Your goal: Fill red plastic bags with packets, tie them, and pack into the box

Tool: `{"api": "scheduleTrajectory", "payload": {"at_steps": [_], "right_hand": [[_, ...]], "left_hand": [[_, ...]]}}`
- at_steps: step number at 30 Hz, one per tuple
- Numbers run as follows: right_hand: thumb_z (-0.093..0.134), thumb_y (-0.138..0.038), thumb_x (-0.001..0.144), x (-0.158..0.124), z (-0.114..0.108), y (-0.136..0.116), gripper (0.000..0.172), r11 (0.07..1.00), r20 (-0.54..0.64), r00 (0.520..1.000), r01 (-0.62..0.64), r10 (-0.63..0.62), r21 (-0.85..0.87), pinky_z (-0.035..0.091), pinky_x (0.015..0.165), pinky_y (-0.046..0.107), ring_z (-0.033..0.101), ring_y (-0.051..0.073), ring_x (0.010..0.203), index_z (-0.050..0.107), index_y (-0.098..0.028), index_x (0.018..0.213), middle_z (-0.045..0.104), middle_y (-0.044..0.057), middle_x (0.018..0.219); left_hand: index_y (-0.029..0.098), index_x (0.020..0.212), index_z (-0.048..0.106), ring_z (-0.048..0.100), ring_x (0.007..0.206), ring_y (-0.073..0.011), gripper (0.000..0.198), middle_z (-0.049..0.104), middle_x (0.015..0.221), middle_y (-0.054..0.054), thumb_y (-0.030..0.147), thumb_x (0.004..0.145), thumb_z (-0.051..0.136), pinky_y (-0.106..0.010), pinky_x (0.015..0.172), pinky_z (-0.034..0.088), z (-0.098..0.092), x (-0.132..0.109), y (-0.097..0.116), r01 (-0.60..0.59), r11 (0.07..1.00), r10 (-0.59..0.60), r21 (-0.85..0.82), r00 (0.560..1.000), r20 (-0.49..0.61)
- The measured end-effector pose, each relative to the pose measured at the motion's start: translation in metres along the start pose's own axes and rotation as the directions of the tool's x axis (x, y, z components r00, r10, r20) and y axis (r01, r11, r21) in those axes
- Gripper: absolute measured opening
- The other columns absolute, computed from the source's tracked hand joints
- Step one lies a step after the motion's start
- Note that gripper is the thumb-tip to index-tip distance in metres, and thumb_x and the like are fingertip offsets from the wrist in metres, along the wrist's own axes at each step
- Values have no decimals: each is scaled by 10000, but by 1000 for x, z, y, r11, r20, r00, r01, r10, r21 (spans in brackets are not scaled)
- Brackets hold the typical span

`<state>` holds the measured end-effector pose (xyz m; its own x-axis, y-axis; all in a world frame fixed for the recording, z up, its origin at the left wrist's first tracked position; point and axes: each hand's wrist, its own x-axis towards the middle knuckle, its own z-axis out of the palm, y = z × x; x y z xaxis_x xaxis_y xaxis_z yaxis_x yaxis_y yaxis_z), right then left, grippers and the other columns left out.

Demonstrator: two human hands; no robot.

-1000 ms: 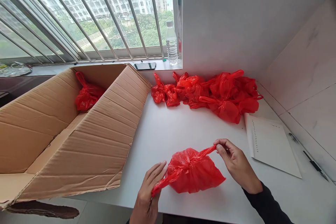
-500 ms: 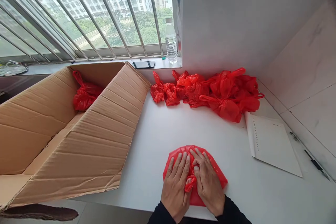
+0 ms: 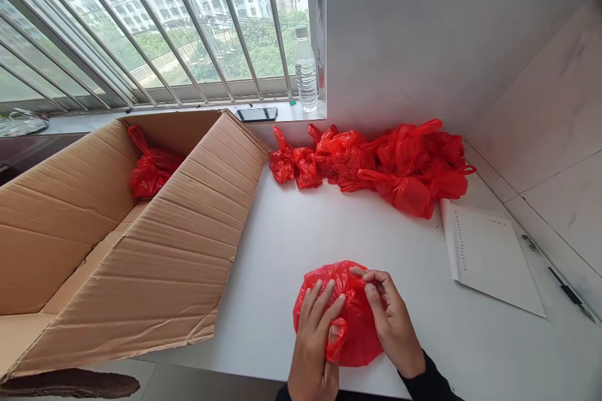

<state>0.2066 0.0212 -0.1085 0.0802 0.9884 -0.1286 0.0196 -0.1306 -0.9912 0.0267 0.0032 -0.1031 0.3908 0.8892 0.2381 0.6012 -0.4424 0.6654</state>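
A knotted red plastic bag (image 3: 362, 332) lies on the white table near its front edge. My left hand (image 3: 313, 332) rests on the bag's left side with its fingers stretched out and apart. One loop of the bag's handle sits around or against the left thumb. At the upper right of the bag, my right hand (image 3: 388, 313) has thumb and fingers pinched together on a bit of the red plastic near the knot. What the bag holds is hidden.
A big open cardboard box (image 3: 188, 250) stands at left, with a tied red bag (image 3: 153, 169) inside. Several red bags (image 3: 399, 163) line the wall. A notebook (image 3: 493, 257) and pen (image 3: 569, 291) lie at right. A phone (image 3: 257, 114) and water bottle (image 3: 306, 75) are on the sill.
My right hand has lifted off its flat press and moved right, now pinching plastic by the knot. My left hand has stayed on the bag, its fingers spreading. The bag looks rounder.
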Motion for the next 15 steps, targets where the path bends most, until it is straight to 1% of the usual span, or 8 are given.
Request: {"api": "scheduleTrajectory", "payload": {"at_steps": [2,4,5,7,9,11,13,15], "right_hand": [[462,-490,988,3,-6,-13,240,976,-25,995,-85,92,200,464,1057,471,580,255,1231,495,-272,1084,660,89,1248],[507,-505,967,9,-10,-20,271,926,-15,988,-138,153,352,521,975,437,630,250,1134,502,-271,1103,692,78,1151],[524,-506,960,12,-12,-22,280,907,-12,986,-150,168,394,534,950,422,644,241,1090,514,-269,1109,699,69,1106],[557,-499,947,17,-16,-22,283,895,-21,985,-147,172,422,535,948,398,656,221,1025,550,-259,1097,699,44,1018],[590,-498,929,19,-23,-18,280,900,-51,983,-142,179,413,530,970,390,660,208,986,584,-249,1058,683,20,941],[615,-509,908,18,-29,-11,300,906,-70,976,-165,208,390,529,996,398,662,208,971,602,-244,1048,676,14,921],[632,-534,886,15,-35,-2,353,911,-68,968,-201,240,360,528,1019,404,666,215,968,608,-239,1078,688,24,939],[660,-559,850,13,-40,9,412,913,-76,963,-217,258,345,544,1011,383,674,231,986,606,-240,1106,707,37,949]], "left_hand": [[237,1179,650,437,1389,-286,367,612,1382,-93,295,1038,316,-498,1103,413,-7,-1,15,58,963,-79,-265,994,-70],[227,845,660,547,1250,-296,427,722,1122,-104,354,1039,301,-475,1032,467,-12,-1,26,98,878,-165,-469,981,-102],[222,761,626,576,1188,-297,445,731,1010,-105,375,1035,310,-471,1010,478,-13,-1,29,116,839,-208,-532,971,-117],[221,741,615,592,1108,-292,434,699,879,-101,402,1025,341,-455,967,503,-16,-2,28,162,784,-309,-599,939,-151],[220,790,641,593,1054,-281,421,659,874,-100,418,1019,349,-417,887,541,-20,-6,20,246,747,-434,-617,884,-173],[217,774,632,612,952,-259,454,631,887,-97,426,1023,316,-367,764,558,-25,-11,11,328,729,-517,-601,839,-169],[220,766,607,626,828,-228,475,620,874,-85,417,1032,268,-338,671,546,-28,-16,4,362,755,-514,-546,845,-151],[228,913,629,642,891,-246,419,642,962,-103,459,1016,295,-379,748,556,-25,-17,0,295,866,-396,-404,898,-193]]}}
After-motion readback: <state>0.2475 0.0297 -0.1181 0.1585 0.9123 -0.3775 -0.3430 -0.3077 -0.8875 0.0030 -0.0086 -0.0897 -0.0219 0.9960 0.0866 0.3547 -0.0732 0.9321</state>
